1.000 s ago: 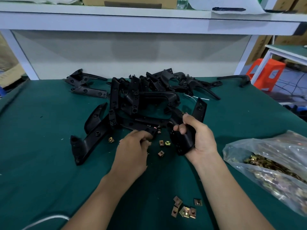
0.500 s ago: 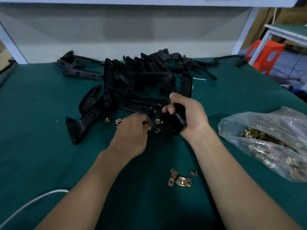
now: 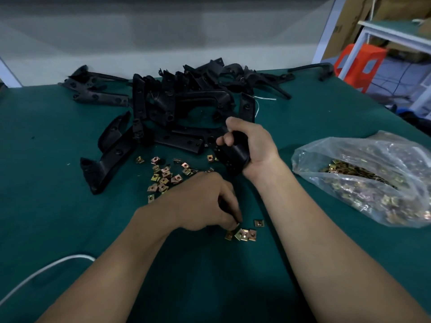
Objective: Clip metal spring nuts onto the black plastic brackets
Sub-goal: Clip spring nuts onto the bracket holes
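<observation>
Our right hand (image 3: 253, 145) grips a black bracket (image 3: 233, 157) in front of the pile of brackets (image 3: 186, 101), with fingers curled round its glossy, curved end. Our left hand (image 3: 203, 201) curls its fingertips down onto a few nuts (image 3: 245, 234) on the green table (image 3: 46, 183). They are small, square and brass-coloured, each with a centre hole. We cannot tell whether it pinches one.

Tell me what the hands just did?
The left hand moved back toward the person, from beside the pile of black plastic brackets to the small cluster of brass-coloured metal spring nuts, fingertips touching them. The right hand still holds one black bracket; the clear plastic bag stayed.
</observation>
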